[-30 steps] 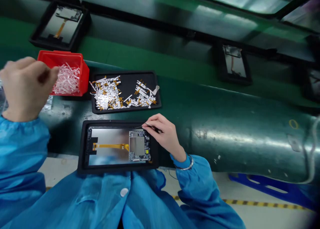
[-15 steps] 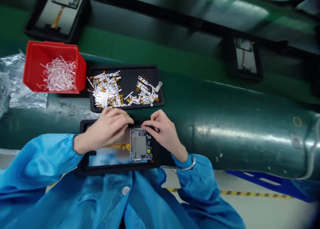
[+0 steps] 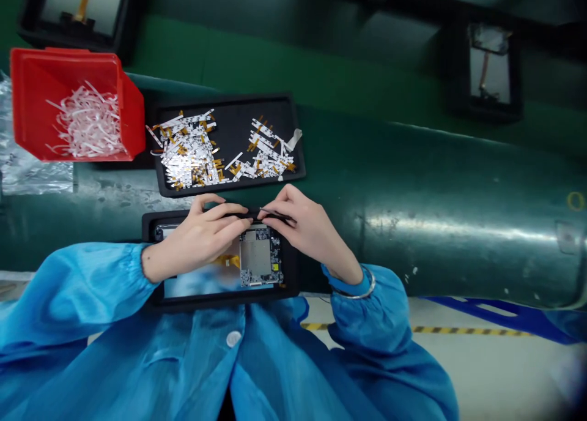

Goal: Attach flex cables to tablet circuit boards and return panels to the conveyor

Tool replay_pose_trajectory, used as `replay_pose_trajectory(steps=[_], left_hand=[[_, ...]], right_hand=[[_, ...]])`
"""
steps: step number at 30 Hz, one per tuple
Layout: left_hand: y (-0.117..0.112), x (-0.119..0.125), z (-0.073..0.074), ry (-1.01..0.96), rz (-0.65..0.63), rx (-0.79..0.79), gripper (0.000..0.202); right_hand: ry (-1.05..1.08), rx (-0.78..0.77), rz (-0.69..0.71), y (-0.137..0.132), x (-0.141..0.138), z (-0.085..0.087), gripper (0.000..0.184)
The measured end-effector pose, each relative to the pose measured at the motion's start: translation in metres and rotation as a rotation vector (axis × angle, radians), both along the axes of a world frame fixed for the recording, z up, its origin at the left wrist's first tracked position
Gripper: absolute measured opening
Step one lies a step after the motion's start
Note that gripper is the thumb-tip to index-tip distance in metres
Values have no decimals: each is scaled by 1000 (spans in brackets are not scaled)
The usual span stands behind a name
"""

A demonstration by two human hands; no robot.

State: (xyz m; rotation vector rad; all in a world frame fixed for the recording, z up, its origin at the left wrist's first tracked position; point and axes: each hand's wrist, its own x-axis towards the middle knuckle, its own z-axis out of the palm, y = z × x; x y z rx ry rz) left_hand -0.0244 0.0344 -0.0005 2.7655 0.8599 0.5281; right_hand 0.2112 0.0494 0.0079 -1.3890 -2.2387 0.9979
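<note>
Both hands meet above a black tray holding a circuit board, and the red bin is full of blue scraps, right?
Not quite: the head view shows the red bin full of white strips, not blue scraps. The left hand and right hand do meet above the tray.
</note>
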Motion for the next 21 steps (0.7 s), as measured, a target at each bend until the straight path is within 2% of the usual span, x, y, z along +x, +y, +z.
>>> replay_pose_trajectory(steps=[3, 6, 9, 12, 14, 16, 18, 21], left_hand=[[1, 2, 1, 9, -16, 27, 22], [3, 2, 4, 25, -22, 35, 21], [4, 4, 6, 2, 16, -52, 21], [6, 10, 7, -45, 69, -225, 26], [6, 13, 5, -81, 67, -334, 29], [6, 15, 2, -100, 43, -373, 29], [5, 15, -2, -70, 18, -286, 30], [1, 15, -7, 44, -37, -36, 33]], right_hand=[[-96, -15, 3, 4, -4, 3, 9], [-93, -19, -37, 7, -5, 1, 18], [66, -4, -62, 7, 2, 0, 18], [330, 12, -146, 4, 16, 5, 4], [502, 29, -261, 0, 24, 9, 16], [584, 34, -362, -2, 28, 10, 27], [606, -53, -414, -3, 26, 5, 36], [694, -297, -408, -2, 18, -8, 38]])
